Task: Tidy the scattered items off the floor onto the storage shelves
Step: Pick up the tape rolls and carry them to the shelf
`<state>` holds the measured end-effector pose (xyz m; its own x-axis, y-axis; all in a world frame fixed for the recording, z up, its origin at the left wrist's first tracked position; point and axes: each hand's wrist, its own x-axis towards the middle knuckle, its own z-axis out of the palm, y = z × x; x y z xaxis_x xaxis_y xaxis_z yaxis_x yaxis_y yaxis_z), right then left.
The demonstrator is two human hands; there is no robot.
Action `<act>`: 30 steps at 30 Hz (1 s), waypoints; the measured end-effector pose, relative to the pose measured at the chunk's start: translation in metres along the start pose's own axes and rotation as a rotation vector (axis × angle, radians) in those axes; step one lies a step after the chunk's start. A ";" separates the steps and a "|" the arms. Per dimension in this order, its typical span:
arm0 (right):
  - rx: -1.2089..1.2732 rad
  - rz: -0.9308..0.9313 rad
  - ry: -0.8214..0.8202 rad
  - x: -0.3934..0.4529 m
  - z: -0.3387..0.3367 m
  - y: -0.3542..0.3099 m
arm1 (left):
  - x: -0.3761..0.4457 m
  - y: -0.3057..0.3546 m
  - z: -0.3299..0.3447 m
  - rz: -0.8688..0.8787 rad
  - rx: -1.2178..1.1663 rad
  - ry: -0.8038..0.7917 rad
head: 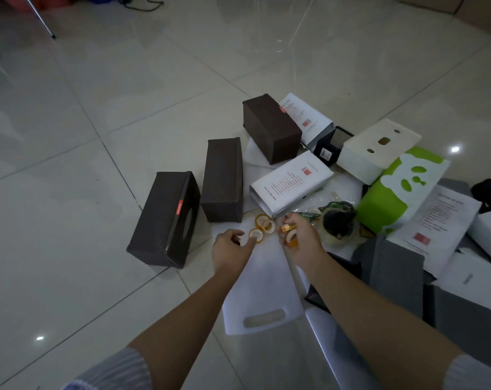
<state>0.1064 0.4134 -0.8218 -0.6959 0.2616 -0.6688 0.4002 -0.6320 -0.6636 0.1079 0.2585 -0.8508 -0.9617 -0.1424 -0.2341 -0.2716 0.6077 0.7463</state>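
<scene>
Several small yellow tape rolls lie on the tiled floor in front of me. My left hand (230,250) pinches one tape roll (256,235) at its fingertips. Two more rolls (265,223) sit just beyond it, touching each other. My right hand (300,237) grips a bunch of the yellow rolls (289,233). A green tape dispenser (338,220) stands right of that hand. Three dark brown tissue boxes (165,218) (224,180) (271,128) lie to the left and behind.
White paper-wrapped boxes (292,182) (435,220), a cream box (376,149) and a green panda box (396,190) crowd the right. A white bag (262,291) lies under my arms. Grey felt pieces (393,266) lie at right. Bare tiles (69,136) spread to the left and far side.
</scene>
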 end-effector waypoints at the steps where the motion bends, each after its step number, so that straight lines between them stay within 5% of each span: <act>1: 0.047 0.015 -0.032 0.003 0.000 0.002 | 0.003 0.001 0.006 0.016 0.002 0.011; 6: 0.155 0.117 -0.091 0.010 0.000 0.013 | 0.019 0.000 0.032 0.141 0.094 -0.008; 10: -0.057 0.017 0.052 0.018 0.003 0.020 | 0.025 -0.007 0.044 0.190 0.226 -0.043; 16: -0.489 -0.288 0.214 0.034 0.010 0.035 | 0.029 -0.015 0.046 0.187 0.115 0.029; 21: -0.789 -0.558 0.281 0.037 0.011 0.051 | 0.017 -0.018 0.031 0.016 -0.298 0.133; 28: -0.910 -0.639 0.325 0.033 0.017 0.063 | 0.010 -0.013 0.002 -0.582 -1.312 -0.166; 30: -0.833 -0.646 0.328 0.033 0.017 0.063 | 0.009 -0.011 -0.002 -0.629 -1.391 -0.199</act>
<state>0.0990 0.3698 -0.8799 -0.7758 0.6246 -0.0893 0.3807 0.3505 -0.8557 0.1025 0.2491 -0.8603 -0.6932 0.0835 -0.7159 -0.5446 -0.7113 0.4443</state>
